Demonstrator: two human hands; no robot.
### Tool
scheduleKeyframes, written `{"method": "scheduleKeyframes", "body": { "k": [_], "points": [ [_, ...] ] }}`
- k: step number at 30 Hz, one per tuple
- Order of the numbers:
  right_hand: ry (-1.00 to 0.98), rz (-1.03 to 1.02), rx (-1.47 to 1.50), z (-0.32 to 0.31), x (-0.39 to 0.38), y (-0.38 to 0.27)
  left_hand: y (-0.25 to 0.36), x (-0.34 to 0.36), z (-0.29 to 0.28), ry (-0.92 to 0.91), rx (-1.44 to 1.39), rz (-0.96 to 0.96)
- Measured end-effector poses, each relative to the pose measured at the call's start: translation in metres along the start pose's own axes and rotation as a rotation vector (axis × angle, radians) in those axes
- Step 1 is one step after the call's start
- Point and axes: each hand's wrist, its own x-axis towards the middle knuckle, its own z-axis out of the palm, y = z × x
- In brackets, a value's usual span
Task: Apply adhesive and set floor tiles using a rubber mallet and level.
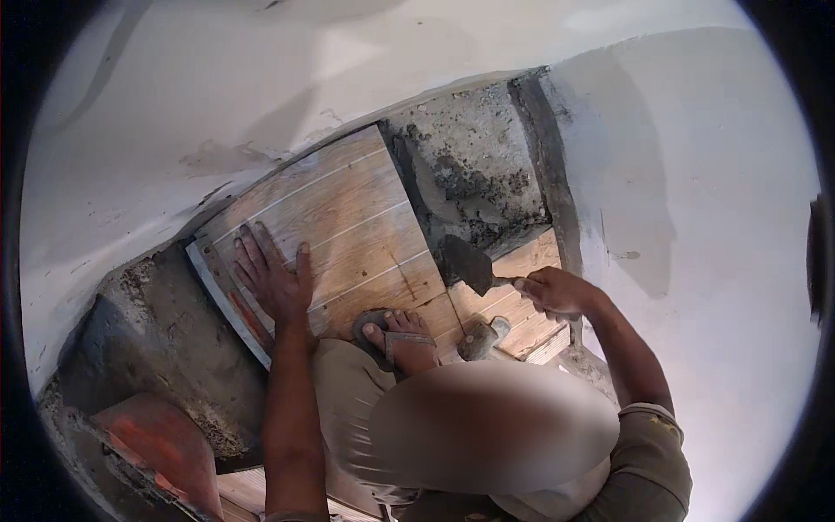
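Steadying wood-look tile point(348, 226) under left hand point(277, 278), fingers spread; clutching trowel point(470, 264) by handle in right grip point(552, 291).
Find tile at 10 o'clock of picture centre, trowel at 3, near tile's right edge, rough mortar point(470, 183) at 1. Probably best to press evenly with left palm, angle blade low, avoid chipping tile edge, wipe smears early. Can't make out any brand, label or writing.

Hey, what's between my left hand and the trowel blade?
The head view shows the wood-look tile, striped with pale lines, between your left hand and the trowel blade.
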Motion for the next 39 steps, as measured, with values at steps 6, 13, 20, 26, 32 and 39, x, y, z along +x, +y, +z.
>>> {"method": "scheduleKeyframes", "body": {
  "k": [6, 13, 20, 26, 32, 39],
  "points": [
    [0.273, -0.303, -0.393, -0.019, -0.001, 0.022, -0.003, -0.001, 0.005, -0.004, -0.02, -0.004],
    [0.268, -0.422, -0.243, 0.005, -0.003, 0.008, -0.007, -0.001, 0.0, 0.023, -0.01, 0.003],
    [0.635, -0.575, -0.376, -0.013, 0.065, 0.017, -0.001, 0.0, 0.004, -0.01, -0.001, -0.005],
    [0.834, -0.626, -0.074, -0.007, 0.047, 0.014, -0.006, -0.002, 0.001, -0.009, -0.003, -0.004],
    [1.019, -0.591, 0.022, 0.009, 0.142, 0.004, -0.003, 0.0, 0.005, 0.01, 0.021, 0.006],
    [1.216, -0.464, 0.032, -0.024, 0.161, 0.013, 0.004, 0.0, 0.006, 0.024, -0.011, 0.021]
  ]
}}
